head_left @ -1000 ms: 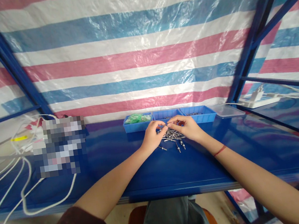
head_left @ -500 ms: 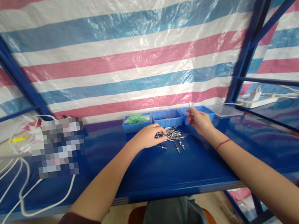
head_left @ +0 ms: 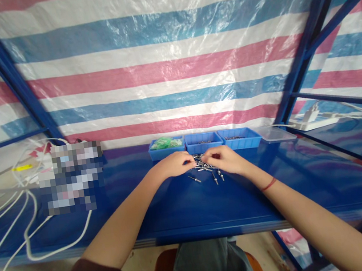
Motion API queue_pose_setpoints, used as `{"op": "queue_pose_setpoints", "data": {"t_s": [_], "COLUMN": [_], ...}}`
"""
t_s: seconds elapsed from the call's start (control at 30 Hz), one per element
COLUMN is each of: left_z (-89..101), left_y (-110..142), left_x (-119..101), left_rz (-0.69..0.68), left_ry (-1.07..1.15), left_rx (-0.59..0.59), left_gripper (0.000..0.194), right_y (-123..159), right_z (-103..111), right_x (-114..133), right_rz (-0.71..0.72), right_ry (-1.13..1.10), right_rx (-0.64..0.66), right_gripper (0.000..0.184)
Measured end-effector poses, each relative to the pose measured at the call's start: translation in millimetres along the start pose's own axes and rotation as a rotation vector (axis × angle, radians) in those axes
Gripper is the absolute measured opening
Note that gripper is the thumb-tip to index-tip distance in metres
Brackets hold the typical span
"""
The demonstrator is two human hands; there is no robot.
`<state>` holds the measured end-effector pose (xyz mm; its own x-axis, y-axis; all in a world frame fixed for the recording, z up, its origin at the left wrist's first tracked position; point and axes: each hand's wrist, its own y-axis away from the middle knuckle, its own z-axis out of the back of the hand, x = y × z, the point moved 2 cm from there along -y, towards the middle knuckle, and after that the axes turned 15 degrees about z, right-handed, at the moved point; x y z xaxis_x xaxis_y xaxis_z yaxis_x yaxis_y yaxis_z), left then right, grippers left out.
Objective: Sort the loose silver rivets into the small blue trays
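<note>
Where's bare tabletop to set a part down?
Free: blue tabletop between the forearms, nearer than the loose rivets; also between right forearm and clear plastic lid. Crowded: rivet pile between left hand and right hand, with three blue bins just behind.

Both arms are stretched forward and angled inward, so that the left hand [head_left: 177, 164] and the right hand [head_left: 224, 158] are held near each other, a narrow gap being left between their fingertips. In each hand, the fingers are curled and the thumb is set close to the index finger. Whether anything is pinched in either hand cannot be made out. Behind each hand, the wrist is only slightly bent.
</note>
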<state>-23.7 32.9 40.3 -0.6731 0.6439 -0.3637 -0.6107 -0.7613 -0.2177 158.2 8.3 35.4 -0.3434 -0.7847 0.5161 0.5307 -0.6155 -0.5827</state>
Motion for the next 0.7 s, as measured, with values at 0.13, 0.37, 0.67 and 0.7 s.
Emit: {"op": "queue_pose_setpoints", "data": {"t_s": [0.13,0.37,0.67,0.7], "left_z": [8.7,4.3,-20.5,-22.6], "left_y": [0,-5,-12,-12], "left_x": [6,8,12,11], "left_rz": [0.022,0.057,0.302,0.303], "left_ry": [-0.011,0.153,0.556,0.560], "left_rx": [-0.108,-0.204,-0.456,-0.458], "left_gripper": [0.022,0.022,0.023,0.022], "right_y": [1,1,2,2], "right_z": [-27,-35,-35,-37], "right_x": [21,14,10,11], "right_rz": [0.285,0.253,0.296,0.295], "right_ry": [0.269,0.381,0.441,0.458], "right_rx": [0.223,0.212,0.272,0.282], "right_gripper": [0.025,0.020,0.015,0.016]}}
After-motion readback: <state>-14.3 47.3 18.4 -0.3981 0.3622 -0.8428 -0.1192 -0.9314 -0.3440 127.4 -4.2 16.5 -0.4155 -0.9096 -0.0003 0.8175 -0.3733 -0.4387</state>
